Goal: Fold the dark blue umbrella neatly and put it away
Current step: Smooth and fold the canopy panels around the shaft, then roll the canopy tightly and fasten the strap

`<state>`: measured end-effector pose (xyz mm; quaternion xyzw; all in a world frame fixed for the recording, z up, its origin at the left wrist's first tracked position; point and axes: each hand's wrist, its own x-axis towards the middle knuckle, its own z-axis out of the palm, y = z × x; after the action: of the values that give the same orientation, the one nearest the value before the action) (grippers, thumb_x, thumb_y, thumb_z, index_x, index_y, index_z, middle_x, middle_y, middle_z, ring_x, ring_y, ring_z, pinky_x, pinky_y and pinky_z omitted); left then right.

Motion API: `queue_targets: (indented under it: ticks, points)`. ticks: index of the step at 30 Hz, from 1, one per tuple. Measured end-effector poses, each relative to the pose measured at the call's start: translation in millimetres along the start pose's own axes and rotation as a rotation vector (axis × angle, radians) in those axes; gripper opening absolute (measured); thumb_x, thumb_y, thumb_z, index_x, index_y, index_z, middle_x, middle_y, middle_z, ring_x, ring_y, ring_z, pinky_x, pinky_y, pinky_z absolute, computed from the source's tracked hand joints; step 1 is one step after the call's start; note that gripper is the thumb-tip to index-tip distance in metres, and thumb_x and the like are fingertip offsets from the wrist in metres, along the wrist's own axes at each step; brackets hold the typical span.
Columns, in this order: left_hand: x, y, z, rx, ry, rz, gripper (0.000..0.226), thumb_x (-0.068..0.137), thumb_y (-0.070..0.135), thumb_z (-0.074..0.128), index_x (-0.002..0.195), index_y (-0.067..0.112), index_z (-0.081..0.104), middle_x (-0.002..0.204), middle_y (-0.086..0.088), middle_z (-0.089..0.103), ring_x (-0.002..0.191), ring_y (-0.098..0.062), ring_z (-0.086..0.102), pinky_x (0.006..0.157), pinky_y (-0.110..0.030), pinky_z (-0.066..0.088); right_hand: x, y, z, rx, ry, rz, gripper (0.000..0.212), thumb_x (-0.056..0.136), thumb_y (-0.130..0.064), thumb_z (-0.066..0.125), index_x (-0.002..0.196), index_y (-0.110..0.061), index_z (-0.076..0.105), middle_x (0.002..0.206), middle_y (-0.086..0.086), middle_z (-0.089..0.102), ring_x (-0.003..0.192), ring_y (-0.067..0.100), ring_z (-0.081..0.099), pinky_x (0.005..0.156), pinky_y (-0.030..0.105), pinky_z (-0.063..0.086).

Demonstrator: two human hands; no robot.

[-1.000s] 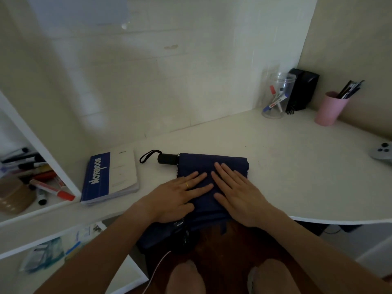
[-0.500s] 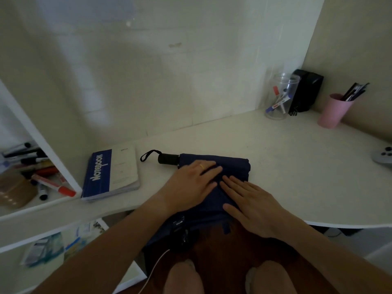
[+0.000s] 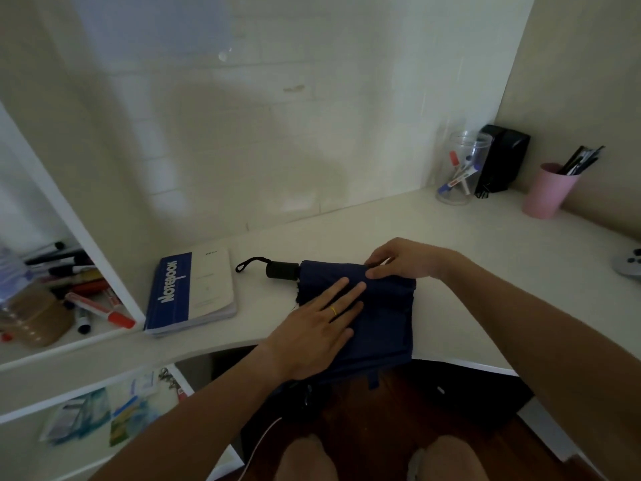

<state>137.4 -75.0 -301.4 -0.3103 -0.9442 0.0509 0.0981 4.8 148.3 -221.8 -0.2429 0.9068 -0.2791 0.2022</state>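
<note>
The dark blue umbrella [image 3: 385,317] lies collapsed on the white desk [image 3: 485,272], its fabric spread flat and hanging over the front edge. Its black handle [image 3: 281,270] with a wrist loop points left. My left hand [image 3: 319,328] lies flat on the fabric's left part, fingers straight, a ring on one finger. My right hand [image 3: 402,260] is at the fabric's far edge, thumb and fingers pinching the cloth there.
A blue and white notebook [image 3: 190,293] lies left of the umbrella. Markers fill a shelf [image 3: 69,300] at far left. A clear jar [image 3: 461,168], a black box [image 3: 503,161] and a pink pen cup [image 3: 548,190] stand at the back right. A grey controller [image 3: 629,263] sits at the right edge.
My right hand left the flat fabric and moved to the far edge, where it now pinches the cloth. My left hand stayed flat on the fabric, shifting slightly.
</note>
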Motion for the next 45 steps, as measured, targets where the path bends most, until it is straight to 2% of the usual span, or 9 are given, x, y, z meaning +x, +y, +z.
queue_targets:
  ticks: [4, 9, 15, 19, 25, 29, 34, 40, 45]
  points:
    - [4.5, 1.4, 2.2, -0.082, -0.027, 0.006, 0.056, 0.108, 0.041, 0.021, 0.162, 0.028, 0.015, 0.172, -0.001, 0.011, 0.157, -0.025, 0.010, 0.124, -0.048, 0.025, -0.1, -1.8, -4.7, -0.023, -0.102, 0.000, 0.042, 0.082, -0.031, 0.081, 0.120, -0.020, 0.066, 0.114, -0.003, 0.071, 0.103, 0.016, 0.069, 0.088, 0.033, 0.059]
    - [17.3, 3.3, 4.7, -0.089, -0.080, 0.012, 0.051, 0.107, 0.049, 0.019, 0.156, 0.054, 0.005, 0.172, -0.004, 0.002, 0.156, -0.033, 0.002, 0.124, -0.054, 0.016, 8.1, 2.1, -8.1, -0.089, -0.056, 0.004, 0.045, 0.079, -0.027, 0.083, 0.119, -0.021, 0.063, 0.110, 0.004, 0.073, 0.096, 0.022, 0.071, 0.083, 0.040, 0.061]
    - [56.8, -7.9, -2.6, -0.095, -0.197, 0.005, 0.053, 0.107, 0.044, 0.021, 0.156, 0.054, 0.004, 0.171, -0.006, -0.008, 0.157, -0.030, -0.010, 0.126, -0.056, 0.009, 11.5, 9.3, -17.4, -0.264, 0.138, 0.031, 0.046, 0.078, -0.030, 0.083, 0.119, -0.025, 0.061, 0.114, 0.001, 0.068, 0.099, 0.021, 0.064, 0.087, 0.038, 0.055]
    - [45.6, 11.0, 5.1, -0.061, -0.064, 0.061, 0.057, 0.103, 0.041, 0.019, 0.160, 0.038, 0.014, 0.171, -0.008, 0.007, 0.158, -0.028, 0.003, 0.127, -0.051, 0.011, 7.5, 18.1, -9.1, -0.382, 0.214, -0.061, 0.042, 0.081, -0.034, 0.078, 0.116, -0.030, 0.056, 0.114, -0.004, 0.068, 0.096, 0.018, 0.064, 0.083, 0.037, 0.054]
    - [35.8, 17.4, 16.3, -0.214, -0.021, 0.056, 0.050, 0.110, 0.046, 0.015, 0.158, 0.052, 0.002, 0.172, 0.001, -0.002, 0.158, -0.017, -0.007, 0.128, -0.044, 0.001, -7.0, 35.4, 16.8, -0.577, 0.411, -0.333, 0.034, 0.086, -0.028, 0.071, 0.113, -0.021, 0.051, 0.105, -0.001, 0.057, 0.082, 0.022, 0.060, 0.070, 0.039, 0.052]
    - [36.6, 14.1, 8.3, -0.232, -0.112, 0.088, 0.047, 0.109, 0.052, 0.011, 0.153, 0.061, -0.003, 0.171, 0.001, -0.012, 0.156, -0.017, -0.018, 0.128, -0.045, -0.005, -13.2, 40.1, 20.0, -0.471, 0.367, -0.394, 0.033, 0.088, -0.022, 0.069, 0.116, -0.020, 0.052, 0.114, 0.002, 0.054, 0.087, 0.022, 0.060, 0.075, 0.036, 0.053]
    - [36.4, 18.9, -0.9, -0.288, -0.183, 0.063, 0.046, 0.106, 0.060, 0.013, 0.150, 0.066, 0.002, 0.170, 0.003, -0.016, 0.154, -0.013, -0.024, 0.126, -0.043, -0.012, -22.9, 37.5, 12.9, -0.196, 0.242, -0.265, 0.011, 0.099, -0.032, 0.055, 0.109, -0.033, 0.059, 0.109, -0.005, 0.067, 0.098, 0.016, 0.063, 0.090, 0.041, 0.052]
    - [30.5, 23.8, -9.1, -0.263, -0.226, 0.080, 0.047, 0.105, 0.062, 0.012, 0.150, 0.066, -0.001, 0.170, 0.001, -0.016, 0.154, -0.014, -0.023, 0.127, -0.046, -0.009, -26.0, 31.0, 5.1, -0.157, 0.183, -0.292, 0.013, 0.090, -0.021, 0.070, 0.099, -0.030, 0.067, 0.105, -0.007, 0.069, 0.098, 0.013, 0.065, 0.090, 0.041, 0.053]
    - [7.8, 28.5, -16.5, -0.266, -0.228, 0.130, 0.049, 0.106, 0.061, 0.014, 0.150, 0.064, -0.007, 0.170, 0.006, -0.016, 0.154, -0.016, -0.026, 0.127, -0.044, -0.009, -29.6, 36.3, 19.3, -0.265, 0.297, -0.375, 0.029, 0.084, -0.020, 0.075, 0.104, -0.033, 0.058, 0.104, -0.011, 0.058, 0.088, 0.007, 0.054, 0.076, 0.025, 0.043]
